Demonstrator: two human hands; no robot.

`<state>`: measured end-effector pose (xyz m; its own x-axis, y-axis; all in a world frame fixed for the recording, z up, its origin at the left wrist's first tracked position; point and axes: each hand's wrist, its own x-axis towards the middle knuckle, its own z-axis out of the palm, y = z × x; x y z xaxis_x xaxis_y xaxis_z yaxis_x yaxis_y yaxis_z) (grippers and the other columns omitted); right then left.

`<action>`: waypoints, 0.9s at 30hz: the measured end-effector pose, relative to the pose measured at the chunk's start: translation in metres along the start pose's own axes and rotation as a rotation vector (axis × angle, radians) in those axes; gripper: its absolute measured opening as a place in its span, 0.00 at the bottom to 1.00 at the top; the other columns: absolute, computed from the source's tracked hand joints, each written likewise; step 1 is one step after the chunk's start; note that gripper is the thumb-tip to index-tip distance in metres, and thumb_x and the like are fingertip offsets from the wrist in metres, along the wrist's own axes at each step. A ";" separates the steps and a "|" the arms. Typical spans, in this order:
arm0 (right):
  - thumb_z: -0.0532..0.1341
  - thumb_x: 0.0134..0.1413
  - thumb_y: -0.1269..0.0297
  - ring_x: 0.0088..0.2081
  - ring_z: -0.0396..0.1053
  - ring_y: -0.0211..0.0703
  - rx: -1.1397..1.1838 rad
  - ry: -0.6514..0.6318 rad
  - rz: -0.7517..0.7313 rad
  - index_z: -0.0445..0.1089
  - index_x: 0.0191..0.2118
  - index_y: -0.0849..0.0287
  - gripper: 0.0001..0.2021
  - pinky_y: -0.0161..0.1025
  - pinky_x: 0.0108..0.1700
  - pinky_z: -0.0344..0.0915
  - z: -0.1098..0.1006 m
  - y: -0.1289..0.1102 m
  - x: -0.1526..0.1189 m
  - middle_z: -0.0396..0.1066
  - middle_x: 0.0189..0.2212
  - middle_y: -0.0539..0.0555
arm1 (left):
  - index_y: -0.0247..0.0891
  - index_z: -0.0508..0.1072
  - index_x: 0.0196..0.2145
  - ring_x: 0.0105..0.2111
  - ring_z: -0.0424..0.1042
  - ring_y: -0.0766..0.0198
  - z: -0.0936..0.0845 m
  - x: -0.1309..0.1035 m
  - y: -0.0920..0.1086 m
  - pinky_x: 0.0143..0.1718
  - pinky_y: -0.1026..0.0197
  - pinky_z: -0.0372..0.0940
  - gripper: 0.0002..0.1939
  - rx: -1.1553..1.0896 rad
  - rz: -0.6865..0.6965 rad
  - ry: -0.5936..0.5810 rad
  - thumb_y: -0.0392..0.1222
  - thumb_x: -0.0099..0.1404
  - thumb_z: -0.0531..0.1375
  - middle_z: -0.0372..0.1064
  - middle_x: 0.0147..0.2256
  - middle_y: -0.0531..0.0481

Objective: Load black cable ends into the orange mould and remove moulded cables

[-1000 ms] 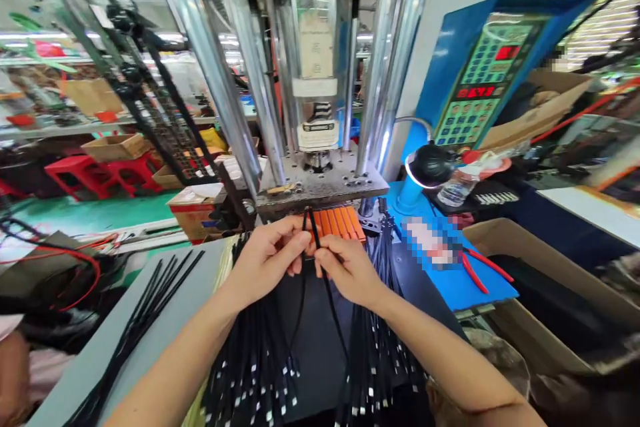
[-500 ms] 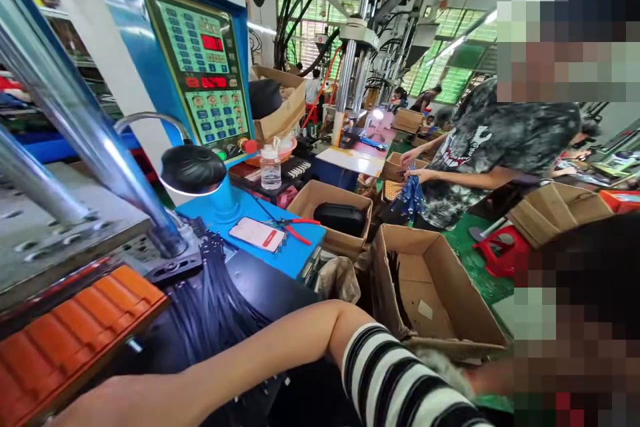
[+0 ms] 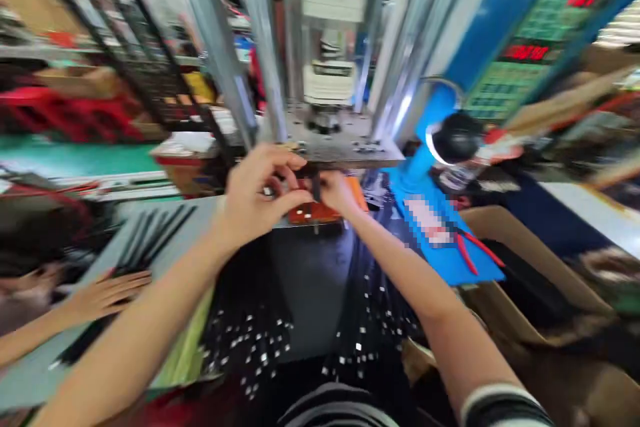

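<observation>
At the press, both my hands are close together in front of an orange ribbed mould [image 3: 358, 192] under the metal press plate [image 3: 345, 155]. My left hand [image 3: 260, 197] has its fingers curved, with the thumb and index tips apart. My right hand [image 3: 337, 191] is closed at the mould, its fingertips on a short dark strip [image 3: 316, 187] that stands between the two hands. Blur hides the strip's details. Bundles of black cables with shiny ends [image 3: 260, 347] hang at the front of the black bench [image 3: 313, 293].
A co-worker's hand [image 3: 107, 293] rests on black strips on the grey side table [image 3: 113, 240]. To the right, a blue shelf [image 3: 445, 260] bears a phone [image 3: 427, 219], red-handled pliers [image 3: 467, 253] and a lamp [image 3: 457, 138]. Beyond are a cardboard box [image 3: 500, 220] and control panel [image 3: 540, 47].
My view has swung left from the co-workers and boxes to the press. Both my hands are now in view at the mould; earlier only one arm showed clearly.
</observation>
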<state>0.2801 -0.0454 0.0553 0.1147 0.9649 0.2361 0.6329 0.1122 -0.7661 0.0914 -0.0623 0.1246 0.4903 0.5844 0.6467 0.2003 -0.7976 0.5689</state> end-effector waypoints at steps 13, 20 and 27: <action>0.58 0.56 0.67 0.26 0.65 0.37 -0.046 -0.178 -0.107 0.69 0.22 0.61 0.12 0.32 0.31 0.56 0.023 0.025 0.029 0.66 0.19 0.47 | 0.37 0.76 0.45 0.54 0.70 0.60 0.042 -0.057 -0.109 0.60 0.56 0.62 0.16 0.288 0.082 -0.448 0.40 0.72 0.49 0.73 0.50 0.46; 0.60 0.57 0.72 0.34 0.69 0.42 -0.279 -0.113 -0.189 0.75 0.31 0.60 0.06 0.34 0.38 0.59 0.021 0.019 0.019 0.75 0.30 0.52 | 0.38 0.61 0.63 0.64 0.56 0.55 0.033 -0.061 -0.098 0.65 0.49 0.51 0.25 0.449 0.189 -0.604 0.48 0.71 0.52 0.57 0.63 0.42; 0.55 0.62 0.72 0.43 0.71 0.52 -0.474 0.008 0.029 0.75 0.40 0.64 0.11 0.42 0.47 0.60 0.020 0.014 0.030 0.75 0.41 0.63 | 0.43 0.51 0.68 0.67 0.48 0.59 0.037 -0.011 -0.109 0.66 0.50 0.47 0.28 0.542 -0.085 -0.764 0.52 0.74 0.42 0.46 0.67 0.48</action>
<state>0.2772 -0.0104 0.0393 0.1420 0.9640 0.2250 0.9088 -0.0368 -0.4157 0.0953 0.0128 0.0368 0.8412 0.5408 -0.0046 0.5344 -0.8299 0.1605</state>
